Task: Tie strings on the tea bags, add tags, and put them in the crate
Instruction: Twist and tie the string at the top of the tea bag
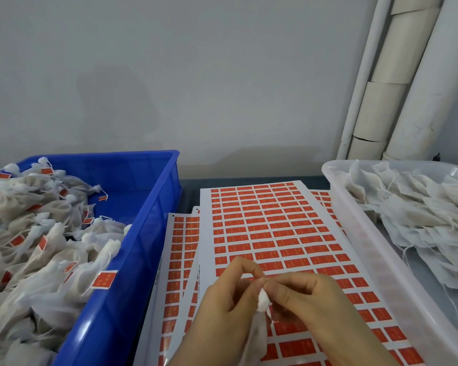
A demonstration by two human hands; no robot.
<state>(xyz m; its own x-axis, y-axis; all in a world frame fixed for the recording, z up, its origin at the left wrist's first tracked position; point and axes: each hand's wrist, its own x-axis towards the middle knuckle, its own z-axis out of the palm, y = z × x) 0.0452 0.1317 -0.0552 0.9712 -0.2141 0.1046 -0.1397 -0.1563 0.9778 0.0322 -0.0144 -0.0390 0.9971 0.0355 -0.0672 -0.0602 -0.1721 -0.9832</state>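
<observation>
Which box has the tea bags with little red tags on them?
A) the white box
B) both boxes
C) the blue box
C: the tea bags in the blue box have red tags on their strings, while the ones in the white box show none.

Head view, forward-down, close over tag sheet (270,228)

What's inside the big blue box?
A heap of tied tea bags with red tags lies in the blue crate. Anything beneath the heap is covered; only the far corner's bare floor shows.
</observation>
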